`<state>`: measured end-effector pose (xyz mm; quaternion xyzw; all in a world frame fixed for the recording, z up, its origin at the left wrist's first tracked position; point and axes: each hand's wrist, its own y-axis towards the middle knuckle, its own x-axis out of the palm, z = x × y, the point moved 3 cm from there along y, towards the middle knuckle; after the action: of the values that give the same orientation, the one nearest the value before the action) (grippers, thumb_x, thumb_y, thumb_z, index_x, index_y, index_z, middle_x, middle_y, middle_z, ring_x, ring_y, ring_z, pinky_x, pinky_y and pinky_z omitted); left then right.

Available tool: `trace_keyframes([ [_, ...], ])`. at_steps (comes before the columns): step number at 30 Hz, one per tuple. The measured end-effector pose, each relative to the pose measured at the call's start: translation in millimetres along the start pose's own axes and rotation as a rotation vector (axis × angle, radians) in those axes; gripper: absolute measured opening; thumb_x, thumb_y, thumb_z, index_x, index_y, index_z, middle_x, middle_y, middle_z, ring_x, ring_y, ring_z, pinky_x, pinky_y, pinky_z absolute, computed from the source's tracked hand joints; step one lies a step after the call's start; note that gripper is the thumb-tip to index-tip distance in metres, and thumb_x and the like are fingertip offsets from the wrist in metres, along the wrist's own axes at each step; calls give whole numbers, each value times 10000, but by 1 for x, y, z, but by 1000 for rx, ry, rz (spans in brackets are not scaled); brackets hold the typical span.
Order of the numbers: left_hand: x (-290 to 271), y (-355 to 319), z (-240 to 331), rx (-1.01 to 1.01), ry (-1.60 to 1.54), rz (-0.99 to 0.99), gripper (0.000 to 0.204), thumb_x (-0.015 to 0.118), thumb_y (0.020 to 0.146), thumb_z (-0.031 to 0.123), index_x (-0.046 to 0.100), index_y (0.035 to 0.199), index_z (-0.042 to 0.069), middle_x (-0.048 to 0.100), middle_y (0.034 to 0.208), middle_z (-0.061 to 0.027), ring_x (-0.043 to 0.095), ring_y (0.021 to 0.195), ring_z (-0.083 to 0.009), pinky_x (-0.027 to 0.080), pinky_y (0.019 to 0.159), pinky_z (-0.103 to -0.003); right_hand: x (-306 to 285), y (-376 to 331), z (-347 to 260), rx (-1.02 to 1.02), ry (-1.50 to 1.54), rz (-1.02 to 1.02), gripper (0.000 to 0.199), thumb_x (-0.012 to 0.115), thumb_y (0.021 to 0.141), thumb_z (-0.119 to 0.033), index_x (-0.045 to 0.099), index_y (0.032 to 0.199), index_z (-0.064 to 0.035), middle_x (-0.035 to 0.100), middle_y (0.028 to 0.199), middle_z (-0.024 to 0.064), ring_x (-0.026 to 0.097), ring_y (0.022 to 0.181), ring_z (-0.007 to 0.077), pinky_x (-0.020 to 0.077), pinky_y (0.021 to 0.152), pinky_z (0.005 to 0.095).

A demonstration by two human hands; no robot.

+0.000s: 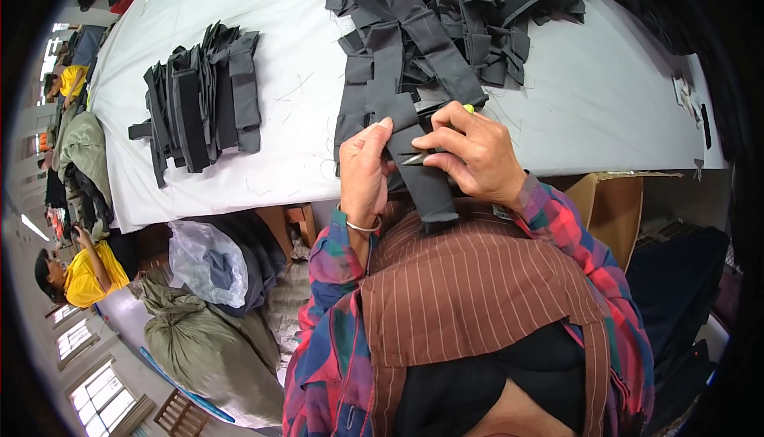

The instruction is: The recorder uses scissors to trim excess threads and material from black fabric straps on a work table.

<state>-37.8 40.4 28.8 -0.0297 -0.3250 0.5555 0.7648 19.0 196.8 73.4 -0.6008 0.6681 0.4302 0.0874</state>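
My left hand [366,162] pinches a dark grey fabric strip [426,186] between thumb and fingers at the table's front edge. The strip hangs over the edge toward my apron. My right hand [475,150] is closed around thread snips; the metal blades [413,158] lie against the strip, and a yellow-green bit shows behind the knuckles. Most of the snips is hidden by the fingers. Just beyond both hands, more dark strips [387,55] trail from a large tangled pile [477,7].
On the left of the white-covered table [294,119] lies a stack of dark strips [199,103]. Below it stand a clear plastic bag [208,258] and a tied olive sack [207,349]. A cardboard box [617,206] is under the right edge. People in yellow are at far left.
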Motion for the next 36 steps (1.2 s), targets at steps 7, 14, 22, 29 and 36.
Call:
trace_keyframes([
  [7,-2,0,2,19,43,48,181,594,926,225,672,839,88,613,784,50,534,633,-20,401,482,-182,3,-1,-2,-33,11,-9,235,749,705,-219,685,906,-115,558,843,43,575,657,216,436,567,325],
  [14,-1,-1,4,20,126,82,205,600,925,226,672,788,91,584,741,73,505,629,-1,380,483,-171,6,0,-4,-34,23,11,214,751,703,-203,679,880,-107,559,835,45,579,659,218,440,572,326],
  [22,-6,-1,2,30,132,38,185,594,935,205,669,844,62,585,772,69,516,683,-6,424,577,-168,3,-1,4,112,63,86,184,746,749,-168,663,897,-95,565,838,38,575,672,192,451,625,297],
  [29,12,-13,2,83,224,-327,635,648,850,-36,372,1417,39,565,1202,-96,556,1050,-118,471,897,-257,4,19,27,541,589,-45,200,750,767,-105,648,931,-52,515,688,-8,505,639,96,425,603,262],
  [36,-20,-17,-23,241,319,66,255,576,848,-77,394,938,77,564,890,-46,570,667,-68,461,491,-188,13,-27,4,287,543,-171,212,659,654,110,662,807,-36,561,801,43,561,740,162,434,628,274],
])
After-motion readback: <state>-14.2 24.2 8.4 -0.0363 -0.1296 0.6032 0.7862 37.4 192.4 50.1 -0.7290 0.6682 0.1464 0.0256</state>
